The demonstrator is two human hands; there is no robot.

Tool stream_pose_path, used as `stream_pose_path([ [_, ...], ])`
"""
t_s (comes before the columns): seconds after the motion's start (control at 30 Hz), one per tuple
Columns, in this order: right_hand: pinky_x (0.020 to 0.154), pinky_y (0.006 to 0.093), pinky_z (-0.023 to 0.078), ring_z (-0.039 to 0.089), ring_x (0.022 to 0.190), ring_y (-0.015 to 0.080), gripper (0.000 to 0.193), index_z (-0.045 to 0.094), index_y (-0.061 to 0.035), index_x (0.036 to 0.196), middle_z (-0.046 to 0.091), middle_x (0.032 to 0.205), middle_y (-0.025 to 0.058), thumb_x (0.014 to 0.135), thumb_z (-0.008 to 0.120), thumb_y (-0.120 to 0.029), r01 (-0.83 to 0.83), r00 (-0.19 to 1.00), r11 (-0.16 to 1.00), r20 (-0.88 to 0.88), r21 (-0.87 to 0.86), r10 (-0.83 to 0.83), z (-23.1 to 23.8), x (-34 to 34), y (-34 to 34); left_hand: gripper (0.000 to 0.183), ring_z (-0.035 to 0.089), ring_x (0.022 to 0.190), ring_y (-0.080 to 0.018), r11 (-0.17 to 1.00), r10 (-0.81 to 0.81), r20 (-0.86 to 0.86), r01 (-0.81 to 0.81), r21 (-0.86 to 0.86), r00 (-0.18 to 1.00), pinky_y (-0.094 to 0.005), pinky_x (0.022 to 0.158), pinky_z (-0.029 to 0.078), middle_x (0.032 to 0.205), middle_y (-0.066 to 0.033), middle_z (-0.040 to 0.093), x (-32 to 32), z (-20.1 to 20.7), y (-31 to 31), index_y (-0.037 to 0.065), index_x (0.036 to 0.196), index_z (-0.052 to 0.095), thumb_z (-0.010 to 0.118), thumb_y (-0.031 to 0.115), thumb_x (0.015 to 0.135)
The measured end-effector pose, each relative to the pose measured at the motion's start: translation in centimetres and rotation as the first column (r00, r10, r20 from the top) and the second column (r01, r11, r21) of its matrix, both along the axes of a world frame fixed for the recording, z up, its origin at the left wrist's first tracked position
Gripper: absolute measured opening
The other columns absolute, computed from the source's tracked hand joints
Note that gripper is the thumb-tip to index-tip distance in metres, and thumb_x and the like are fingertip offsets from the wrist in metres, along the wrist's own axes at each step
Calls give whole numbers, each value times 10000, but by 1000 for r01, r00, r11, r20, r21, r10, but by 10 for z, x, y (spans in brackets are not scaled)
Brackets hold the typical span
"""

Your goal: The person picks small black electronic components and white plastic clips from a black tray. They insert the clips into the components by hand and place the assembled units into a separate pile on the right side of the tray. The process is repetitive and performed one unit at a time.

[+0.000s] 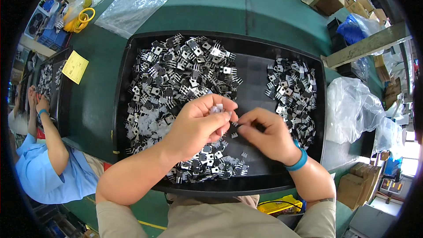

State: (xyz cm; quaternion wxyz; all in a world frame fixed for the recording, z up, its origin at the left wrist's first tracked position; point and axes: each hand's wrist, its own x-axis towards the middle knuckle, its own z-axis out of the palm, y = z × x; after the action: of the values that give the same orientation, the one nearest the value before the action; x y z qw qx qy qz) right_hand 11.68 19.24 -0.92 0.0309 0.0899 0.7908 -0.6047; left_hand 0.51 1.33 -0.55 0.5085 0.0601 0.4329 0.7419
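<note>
Over the middle of a black tray (220, 189), my left hand (194, 121) is curled around several small whitish translucent pieces (217, 108). Just to its right, my right hand (269, 137) has thumb and forefinger pinched together at a tiny dark part; what lies between the fingertips is too small to make out. A large heap of three-legged black-and-silver transistors (185, 68) fills the tray's left side. A smaller pile of transistors (293, 86) lies at the right. More whitish pieces (147, 123) are heaped left of my left hand, partly behind my forearm.
Clear plastic bags lie behind the tray (141, 4) and at its right (354, 110). A yellow paper tag (75, 67) stands at a second tray on the left, where another person in a blue shirt (53, 167) works. A metal post (370, 44) juts in at right.
</note>
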Motion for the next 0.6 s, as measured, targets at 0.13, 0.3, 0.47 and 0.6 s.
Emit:
stream_pose_path([
  [0.13,621,377,510,617,722,304,138,659,-51,919,603,858,115,791,692,-87,-178,941,916,-211,358,266,-21,3,-19,165,477,643,-65,999,38,-37,-36,30,999,-176,485,341,938,-116,629,0,1,2,32,1086,579,594,57,924],
  [0.3,593,396,520,619,721,286,166,619,-65,900,582,871,89,801,689,-179,-237,911,839,-188,490,367,-22,2,-44,153,479,653,-66,997,52,-44,-49,58,998,-173,485,327,888,-85,609,-1,-1,1,41,1094,573,567,93,950],
  [0.47,541,389,521,621,675,276,201,578,-55,912,568,867,83,793,684,-177,-252,901,770,-149,586,408,-29,4,-50,167,485,652,-80,997,32,-2,-32,65,999,-182,479,320,856,-75,588,0,-3,1,29,1081,575,536,147,970],
  [0.6,519,383,524,623,625,268,186,572,-58,923,567,859,93,784,660,-145,-217,896,747,-176,629,408,-26,3,-53,180,489,650,-96,996,25,109,-34,87,994,-195,474,324,874,-93,591,-2,-1,1,3,1078,578,506,80,932],
])
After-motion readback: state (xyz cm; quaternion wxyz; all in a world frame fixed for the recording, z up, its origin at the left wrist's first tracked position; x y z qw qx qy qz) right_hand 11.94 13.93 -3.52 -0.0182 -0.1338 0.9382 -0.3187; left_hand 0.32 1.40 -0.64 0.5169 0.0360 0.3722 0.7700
